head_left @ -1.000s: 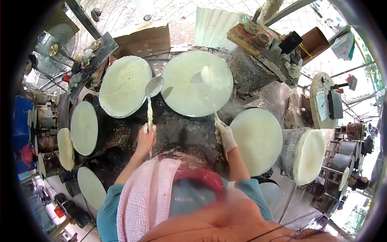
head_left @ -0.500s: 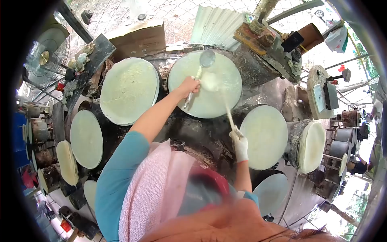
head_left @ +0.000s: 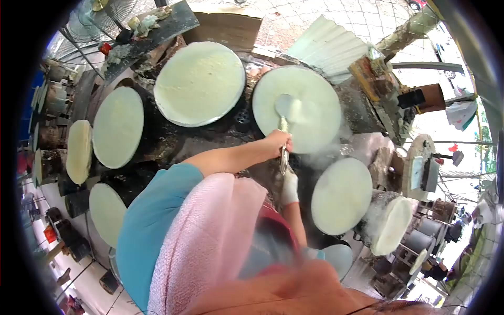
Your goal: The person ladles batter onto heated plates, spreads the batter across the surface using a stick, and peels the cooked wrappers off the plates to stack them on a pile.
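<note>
While white steam hangs beside the big round pan, your spoon is over its pale top. Your bare left hand is closed around the spoon's handle; your gloved right hand is nearer you, its grip too hidden to tell.

1. Upper centre: a central griddle, with a ladle over its left half.
2. Upper left of centre: a second griddle; just behind it, a cardboard box.
3. Left: a third griddle, with a disc farther left.
4. Lower left: a fourth griddle.
5. Right of centre, lower down: a fifth griddle.
6. Top, right of centre: a panel, behind the central griddle.
7. Top left: a fan, left of a board.
</note>
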Tool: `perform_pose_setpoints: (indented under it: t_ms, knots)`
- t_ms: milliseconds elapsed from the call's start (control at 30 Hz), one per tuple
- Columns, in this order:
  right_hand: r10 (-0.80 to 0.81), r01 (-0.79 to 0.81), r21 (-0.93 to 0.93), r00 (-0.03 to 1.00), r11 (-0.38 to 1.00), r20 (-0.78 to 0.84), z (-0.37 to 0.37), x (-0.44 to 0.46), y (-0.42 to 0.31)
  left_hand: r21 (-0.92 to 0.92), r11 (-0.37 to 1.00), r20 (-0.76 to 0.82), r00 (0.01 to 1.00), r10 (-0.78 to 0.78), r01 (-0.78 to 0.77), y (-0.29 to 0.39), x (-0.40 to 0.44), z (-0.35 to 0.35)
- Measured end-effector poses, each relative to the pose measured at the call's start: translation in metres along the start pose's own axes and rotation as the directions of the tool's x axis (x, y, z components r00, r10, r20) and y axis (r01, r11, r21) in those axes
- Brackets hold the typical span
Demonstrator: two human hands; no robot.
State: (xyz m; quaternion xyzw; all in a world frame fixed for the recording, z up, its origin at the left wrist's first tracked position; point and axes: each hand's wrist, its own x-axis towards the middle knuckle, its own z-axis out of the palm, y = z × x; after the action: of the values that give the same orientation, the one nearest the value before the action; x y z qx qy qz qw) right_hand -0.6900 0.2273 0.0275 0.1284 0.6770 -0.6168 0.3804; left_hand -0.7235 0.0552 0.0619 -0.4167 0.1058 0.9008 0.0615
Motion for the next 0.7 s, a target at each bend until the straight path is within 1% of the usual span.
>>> perform_pose_setpoints:
  t_ms: [33, 67, 100, 133, 167, 200, 233, 267, 300, 333, 367, 400, 433, 500, 533, 567, 600, 633, 667, 700]
  knots:
    - [0.111, -0.111, -0.005, 0.991, 0.994, 0.074, -0.010, 0.011, 0.008, -0.019, 0.999, 0.096, 0.995, 0.028, -0.026, -0.003, 0.004, -0.007]
    - [0.087, -0.094, 0.046, 0.987, 0.995, 0.132, -0.010, -0.012, -0.020, -0.207, 0.976, 0.271, 0.962, -0.009, 0.068, 0.004, -0.011, -0.012]
    - [0.059, -0.079, 0.099, 0.979, 0.992, 0.194, -0.010, -0.035, -0.049, -0.060, 0.997, 0.413, 0.908, 0.071, -0.051, 0.017, -0.025, -0.034]
    - [0.047, -0.056, 0.042, 0.980, 0.998, 0.194, -0.031, -0.030, -0.055, 0.046, 0.977, 0.542, 0.827, 0.149, -0.207, 0.030, -0.039, -0.056]
    - [0.002, -0.001, -0.012, 0.995, 1.000, 0.100, -0.056, -0.006, -0.047, 0.172, 0.915, 0.536, 0.814, 0.225, -0.366, 0.029, -0.062, -0.055]
    - [-0.009, 0.009, -0.013, 1.000, 1.000, 0.026, -0.074, 0.003, -0.056, 0.307, 0.806, 0.527, 0.796, 0.300, -0.507, 0.028, -0.085, -0.054]
    - [-0.013, 0.012, -0.012, 0.999, 1.000, -0.047, -0.086, 0.009, -0.062, 0.432, 0.666, 0.514, 0.773, 0.372, -0.608, 0.027, -0.109, -0.053]
    - [-0.030, 0.025, -0.067, 0.996, 0.997, -0.079, -0.089, 0.012, -0.068, 0.223, 0.857, 0.571, 0.775, 0.271, -0.464, 0.024, -0.121, -0.063]
    - [-0.117, 0.119, -0.155, 0.993, 0.981, 0.020, -0.094, 0.022, -0.052, 0.009, 0.967, 0.642, 0.743, 0.188, -0.253, 0.022, -0.133, -0.070]
    - [-0.200, 0.226, -0.229, 0.971, 0.947, 0.131, -0.089, 0.032, -0.041, -0.060, 0.977, 0.673, 0.715, 0.190, -0.204, 0.026, -0.143, -0.069]
    - [-0.120, 0.177, -0.293, 0.972, 0.940, 0.201, -0.092, 0.037, -0.036, -0.128, 0.979, 0.703, 0.682, 0.201, -0.156, 0.035, -0.155, -0.069]
    - [-0.039, 0.138, -0.362, 0.963, 0.922, 0.267, -0.084, 0.028, -0.044, -0.246, 0.969, 0.777, 0.603, 0.179, 0.029, 0.043, -0.165, -0.068]
    - [-0.134, 0.229, -0.430, 0.961, 0.873, 0.241, -0.085, 0.020, -0.051, -0.356, 0.923, 0.723, 0.669, 0.171, 0.149, 0.049, -0.185, -0.068]
    - [-0.301, 0.331, -0.223, 0.940, 0.917, 0.160, -0.077, 0.004, -0.068, -0.330, 0.938, 0.746, 0.637, 0.191, 0.105, 0.053, -0.208, -0.088]
    - [-0.206, 0.205, -0.150, 0.979, 0.967, 0.009, -0.065, -0.023, -0.086, -0.364, 0.929, 0.705, 0.670, 0.232, 0.062, 0.052, -0.223, -0.103]
    - [-0.203, 0.203, -0.136, 0.979, 0.970, 0.019, -0.083, 0.007, -0.061, -0.287, 0.956, 0.696, 0.674, 0.248, -0.055, 0.053, -0.245, -0.113]
    - [-0.162, 0.156, -0.210, 0.987, 0.965, -0.010, -0.070, 0.001, -0.056, -0.329, 0.940, 0.660, 0.690, 0.298, -0.090, 0.055, -0.262, -0.133]
    - [-0.195, 0.217, -0.234, 0.974, 0.948, 0.112, -0.057, 0.006, -0.038, -0.363, 0.925, 0.633, 0.699, 0.333, -0.113, 0.057, -0.275, -0.151]
    - [-0.226, 0.280, -0.250, 0.948, 0.927, 0.222, -0.050, 0.021, -0.014, -0.420, 0.892, 0.571, 0.715, 0.403, -0.167, 0.058, -0.285, -0.170]
    - [-0.201, 0.266, -0.251, 0.945, 0.930, 0.257, -0.026, 0.007, -0.008, -0.472, 0.856, 0.511, 0.724, 0.463, -0.213, 0.058, -0.300, -0.195]
